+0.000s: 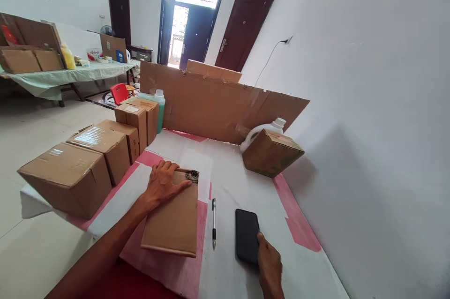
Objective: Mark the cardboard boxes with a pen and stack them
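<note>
Left hand (163, 182) is lying palm down on the far end of a flattened cardboard box (174, 219); fingers are spread and nearly straight, pressing on top, not curled around anything. The flat box is resting near the front of the table (228, 172), on the white-and-pink covering, folded flat with nothing showing inside.

Right hand (270, 268) is touching the near edge of a black phone (246, 235); thumb is lying against the phone's corner, the other fingers are out of frame, so cannot tell how far they are closed. The phone is lying face up, right of the flat box. A pen (213, 224) is lying between the flat box and the phone, touching neither.

Containers:
- Sealed cartons (70, 177) are standing in a row along the table's left edge, taped shut; contents are not showing.
- Green bottle (159, 109), white cap, is standing behind the far cartons.
- One small carton (272, 151) is sitting tilted by the wall; flaps closed.
- White jug (263, 130) is lying just behind it, partly hidden.
- A cardboard sheet (218, 102) is standing upright across the far end of the table.
</note>
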`<state>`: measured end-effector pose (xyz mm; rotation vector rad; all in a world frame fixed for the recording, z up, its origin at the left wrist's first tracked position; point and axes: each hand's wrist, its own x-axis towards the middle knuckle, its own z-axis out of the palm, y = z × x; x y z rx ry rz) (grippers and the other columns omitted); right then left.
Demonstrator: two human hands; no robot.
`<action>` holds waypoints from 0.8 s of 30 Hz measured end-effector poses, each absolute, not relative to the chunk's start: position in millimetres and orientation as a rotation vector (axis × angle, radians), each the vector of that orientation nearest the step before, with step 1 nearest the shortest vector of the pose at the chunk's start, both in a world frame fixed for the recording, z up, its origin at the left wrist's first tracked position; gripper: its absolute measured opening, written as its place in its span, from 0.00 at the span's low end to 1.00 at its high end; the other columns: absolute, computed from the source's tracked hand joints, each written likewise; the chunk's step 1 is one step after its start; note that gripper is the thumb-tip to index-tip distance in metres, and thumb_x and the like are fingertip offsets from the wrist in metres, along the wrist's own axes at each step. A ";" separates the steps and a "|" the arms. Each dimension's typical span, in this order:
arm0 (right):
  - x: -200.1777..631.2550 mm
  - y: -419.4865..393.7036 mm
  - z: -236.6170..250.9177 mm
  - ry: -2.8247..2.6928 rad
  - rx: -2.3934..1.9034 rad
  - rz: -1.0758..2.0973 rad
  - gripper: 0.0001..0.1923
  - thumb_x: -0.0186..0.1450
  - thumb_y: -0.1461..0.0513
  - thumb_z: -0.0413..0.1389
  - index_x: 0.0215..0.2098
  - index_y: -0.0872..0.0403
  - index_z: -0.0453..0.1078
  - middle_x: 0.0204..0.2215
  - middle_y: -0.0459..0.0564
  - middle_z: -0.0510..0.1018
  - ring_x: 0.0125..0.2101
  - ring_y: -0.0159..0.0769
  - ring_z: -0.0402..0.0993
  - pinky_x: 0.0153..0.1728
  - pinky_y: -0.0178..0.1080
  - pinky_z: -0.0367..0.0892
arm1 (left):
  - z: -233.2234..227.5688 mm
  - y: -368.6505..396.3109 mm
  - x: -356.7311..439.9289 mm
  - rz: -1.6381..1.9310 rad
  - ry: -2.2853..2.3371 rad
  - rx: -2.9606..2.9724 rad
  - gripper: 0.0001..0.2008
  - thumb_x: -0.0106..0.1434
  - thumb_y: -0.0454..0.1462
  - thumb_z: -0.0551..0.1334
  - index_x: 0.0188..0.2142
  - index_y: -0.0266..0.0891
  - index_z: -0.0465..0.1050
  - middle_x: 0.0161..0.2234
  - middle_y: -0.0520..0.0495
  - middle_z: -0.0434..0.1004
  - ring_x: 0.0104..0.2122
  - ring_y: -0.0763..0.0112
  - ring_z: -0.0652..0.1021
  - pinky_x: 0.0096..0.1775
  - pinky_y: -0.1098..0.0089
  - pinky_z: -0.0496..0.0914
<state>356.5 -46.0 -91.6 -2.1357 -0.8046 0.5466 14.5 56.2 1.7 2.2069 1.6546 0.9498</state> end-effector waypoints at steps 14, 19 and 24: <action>313.5 -55.8 -149.3 -1.531 -1.772 0.255 0.38 0.61 0.39 0.56 0.56 0.58 0.73 0.55 0.69 0.76 0.56 0.65 0.73 0.58 0.61 0.68 | -64.0 32.3 -51.7 1.238 1.627 1.682 0.31 0.71 0.57 0.51 0.60 0.37 0.71 0.58 0.34 0.75 0.56 0.51 0.77 0.59 0.47 0.70; 219.6 -68.0 -154.1 -1.606 -1.188 0.820 0.38 0.66 0.41 0.54 0.68 0.47 0.63 0.63 0.56 0.74 0.61 0.54 0.73 0.59 0.50 0.71 | -94.4 -44.6 -48.8 1.134 1.387 1.475 0.35 0.70 0.62 0.48 0.60 0.42 0.75 0.59 0.39 0.78 0.62 0.50 0.73 0.66 0.49 0.64; 210.0 -41.2 -74.6 -1.423 -1.340 0.852 0.28 0.65 0.43 0.60 0.56 0.49 0.76 0.46 0.54 0.84 0.41 0.49 0.82 0.44 0.45 0.77 | -53.1 -57.4 -56.2 1.166 1.269 1.429 0.42 0.70 0.65 0.37 0.65 0.47 0.71 0.59 0.40 0.77 0.53 0.49 0.78 0.49 0.52 0.76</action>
